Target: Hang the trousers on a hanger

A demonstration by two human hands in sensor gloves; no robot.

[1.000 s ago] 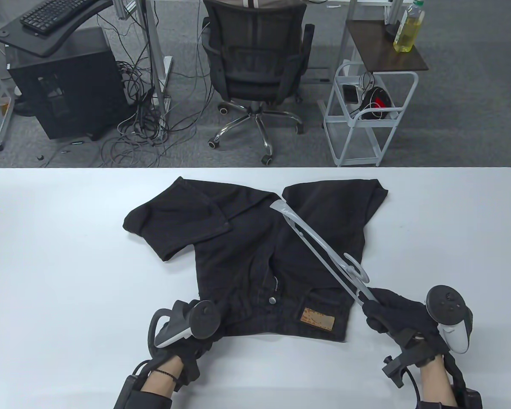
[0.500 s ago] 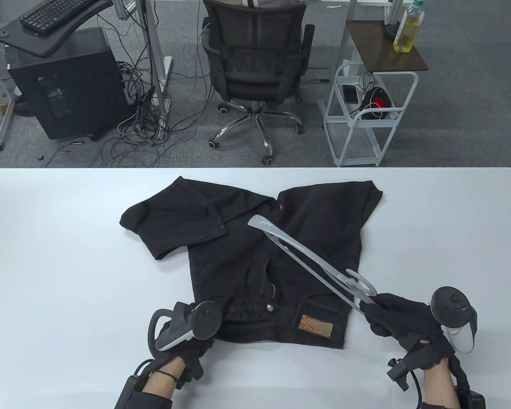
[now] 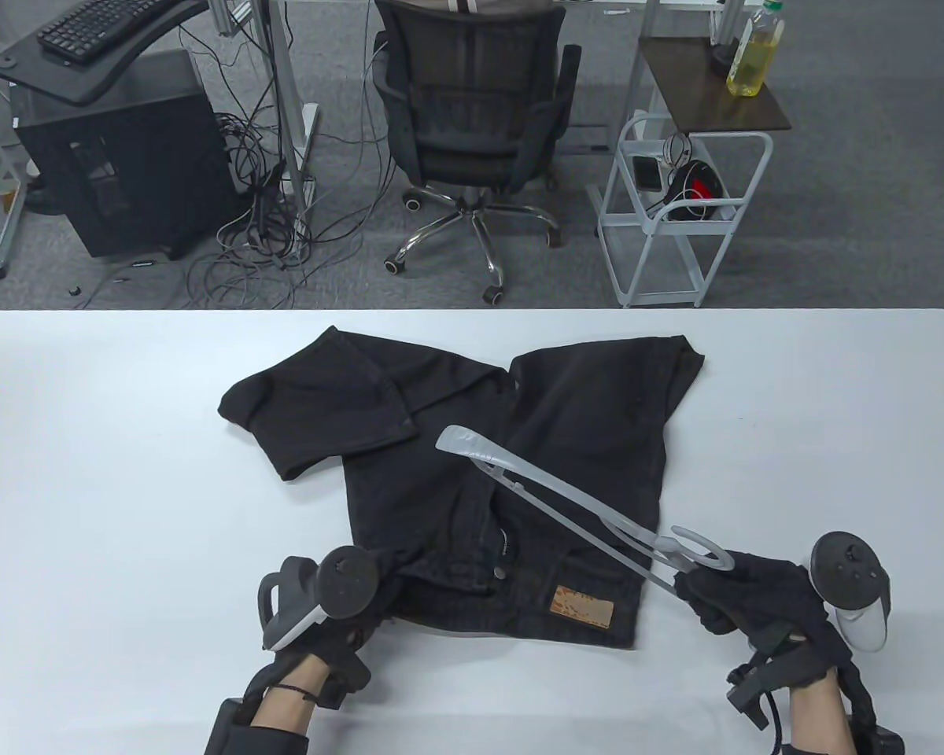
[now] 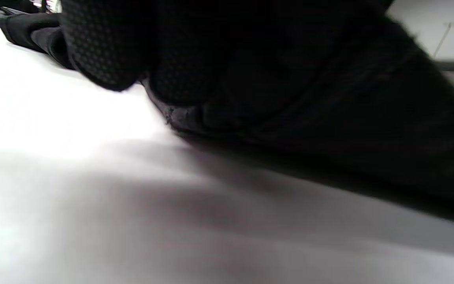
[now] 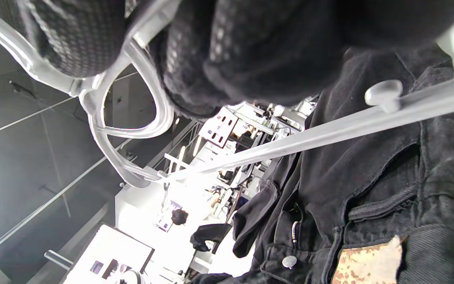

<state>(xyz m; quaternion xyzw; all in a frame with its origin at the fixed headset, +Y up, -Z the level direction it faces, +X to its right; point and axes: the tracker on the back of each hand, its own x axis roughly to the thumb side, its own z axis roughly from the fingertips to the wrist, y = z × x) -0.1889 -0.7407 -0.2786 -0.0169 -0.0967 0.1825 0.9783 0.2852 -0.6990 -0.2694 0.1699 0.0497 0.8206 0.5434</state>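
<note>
Black denim trousers [image 3: 519, 440] lie spread on the white table [image 3: 86, 472], waistband toward me, a brown patch [image 3: 582, 607] on the waistband. My left hand [image 3: 362, 605] grips the waistband's left corner; in the left wrist view its gloved fingers [image 4: 105, 51] pinch the dark fabric [image 4: 329, 118] at the table. My right hand [image 3: 743, 602] holds a grey plastic hanger [image 3: 566, 511] by one end near its hook, the other end raised over the trousers' middle. The right wrist view shows the hanger [image 5: 132, 130] in my fingers above the trousers [image 5: 369, 197].
Beyond the table's far edge stand an office chair [image 3: 472, 118], a white wire cart [image 3: 676, 212], a small brown table with a yellow bottle [image 3: 755, 55], a black computer case [image 3: 118, 157] and loose cables on the floor.
My left hand has pulled the waistband toward me and left, dragging the trousers. My right hand has moved right and toward me, swinging the hanger's far end left and down over the trousers.
</note>
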